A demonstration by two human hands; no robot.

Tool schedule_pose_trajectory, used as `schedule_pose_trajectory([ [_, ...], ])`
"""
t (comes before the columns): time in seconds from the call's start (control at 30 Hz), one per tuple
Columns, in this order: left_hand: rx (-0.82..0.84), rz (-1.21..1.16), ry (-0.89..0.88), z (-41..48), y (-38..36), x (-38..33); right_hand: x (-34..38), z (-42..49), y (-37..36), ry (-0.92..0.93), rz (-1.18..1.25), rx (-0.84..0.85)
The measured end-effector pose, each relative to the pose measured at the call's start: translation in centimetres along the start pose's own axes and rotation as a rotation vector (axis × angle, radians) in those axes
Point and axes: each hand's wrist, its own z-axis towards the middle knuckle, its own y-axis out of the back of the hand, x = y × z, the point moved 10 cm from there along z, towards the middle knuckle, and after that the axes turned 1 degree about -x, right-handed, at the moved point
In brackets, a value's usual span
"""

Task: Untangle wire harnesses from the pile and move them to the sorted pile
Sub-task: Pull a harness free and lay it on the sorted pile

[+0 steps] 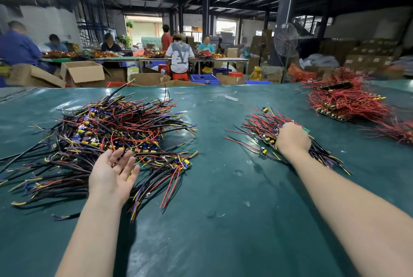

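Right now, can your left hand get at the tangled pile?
Probably yes. The left hand is open, palm up, over the near edge of the tangled pile, with nothing between them. The right hand grips the sorted pile, off to the side, so it isn't in the way.

Teal table cover, black-red-yellow tangled pile, red far pile

Workshop floor, seen from a single wide-angle camera worn on the person's head, facing forward and down over a green-covered table. Both forearms enter from the bottom edge, close under the lens: the left hand at the tangled pile, the right hand at the smaller pile. The hall beyond (bowed by the lens) fills the upper third, seemingly blurred at far right.
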Motion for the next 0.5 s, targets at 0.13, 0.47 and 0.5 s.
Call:
schedule_pose_trajectory([
  [0.13,-0.012,0.0,-0.005,0.1,0.1,0.0,-3.2,0.6,-1.0,-0.082,-0.153,0.102],
  [0.47,0.133,1.085,-0.514,-0.9,-4.0,-0.7,6.6,-8.1,-3.6,0.16,0.394,0.108],
  [0.5,0.16,1.262,-0.526,-0.9,-4.4,0.3,8.4,-9.7,-4.7,0.2,0.446,0.197],
])
